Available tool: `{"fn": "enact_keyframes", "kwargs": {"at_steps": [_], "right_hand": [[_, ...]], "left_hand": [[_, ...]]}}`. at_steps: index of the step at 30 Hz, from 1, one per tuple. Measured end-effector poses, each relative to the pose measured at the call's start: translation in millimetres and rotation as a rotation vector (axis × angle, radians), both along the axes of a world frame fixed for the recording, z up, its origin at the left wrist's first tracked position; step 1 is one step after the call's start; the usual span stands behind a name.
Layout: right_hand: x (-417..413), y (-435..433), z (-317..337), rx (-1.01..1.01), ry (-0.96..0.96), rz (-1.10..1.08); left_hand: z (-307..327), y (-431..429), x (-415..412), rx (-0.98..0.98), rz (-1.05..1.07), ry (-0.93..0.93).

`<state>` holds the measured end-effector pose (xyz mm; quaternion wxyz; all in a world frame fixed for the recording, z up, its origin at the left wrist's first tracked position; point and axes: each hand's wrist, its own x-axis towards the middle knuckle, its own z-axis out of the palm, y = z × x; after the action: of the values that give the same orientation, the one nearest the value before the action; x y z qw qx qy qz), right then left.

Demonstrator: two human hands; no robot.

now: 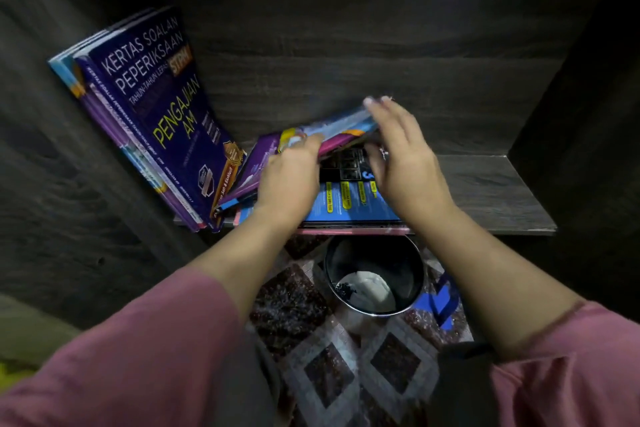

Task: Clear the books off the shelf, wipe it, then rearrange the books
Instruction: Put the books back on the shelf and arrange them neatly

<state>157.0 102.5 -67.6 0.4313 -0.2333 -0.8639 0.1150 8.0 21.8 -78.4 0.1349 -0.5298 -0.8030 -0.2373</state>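
A dark wooden shelf (491, 194) holds several books. A group of them leans against the left wall, fronted by a dark blue book (166, 121) titled "Pengajian Am". In the middle, thin books (332, 130) are tilted up at an angle over a blue-covered book (349, 204) lying flat. My left hand (287, 180) grips the lower left edge of the tilted books. My right hand (401, 149) holds their right side, fingers spread over the top edge and thumb underneath. The right part of the shelf board is bare.
Below the shelf's front edge stands a round black bin (375, 274) with white crumpled paper inside, on a patterned mat (339, 367) of dark and pale diamonds. A blue object (445, 302) lies right of the bin. Dark shelf walls close in left and right.
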Motion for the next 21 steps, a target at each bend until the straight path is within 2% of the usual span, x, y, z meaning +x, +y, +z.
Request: {"fn": "enact_keyframes", "kwargs": {"at_steps": [3,5,8,11,15,19,21], "right_hand": [[-4.4,-10.8,-4.8,-0.230,-0.075,-0.044],[-6.8,-10.8,-14.7,-0.267,-0.295,-0.065],[-10.4,-8.5,-27.0,-0.255,-0.628,0.015],[-12.8,-10.6,-34.8,-0.295,-0.814,0.037],[-14.6,-12.9,-39.9,-0.313,-0.897,0.055],[-17.5,-13.7,-42.5,-0.317,-0.915,0.081],[-18.9,-14.0,-44.8,-0.318,-0.927,0.083]], "left_hand": [[8.3,-9.7,-6.7,0.140,0.042,-0.096],[14.3,-19.2,-11.5,0.232,0.089,-0.166],[18.4,-35.0,-23.5,0.379,0.165,-0.280],[22.0,-48.2,-33.8,0.480,0.250,-0.331],[36.4,-61.4,-43.3,0.609,0.309,-0.348],[49.2,-66.2,-54.7,0.632,0.293,-0.160],[55.1,-66.4,-58.3,0.599,0.308,-0.146]]}}
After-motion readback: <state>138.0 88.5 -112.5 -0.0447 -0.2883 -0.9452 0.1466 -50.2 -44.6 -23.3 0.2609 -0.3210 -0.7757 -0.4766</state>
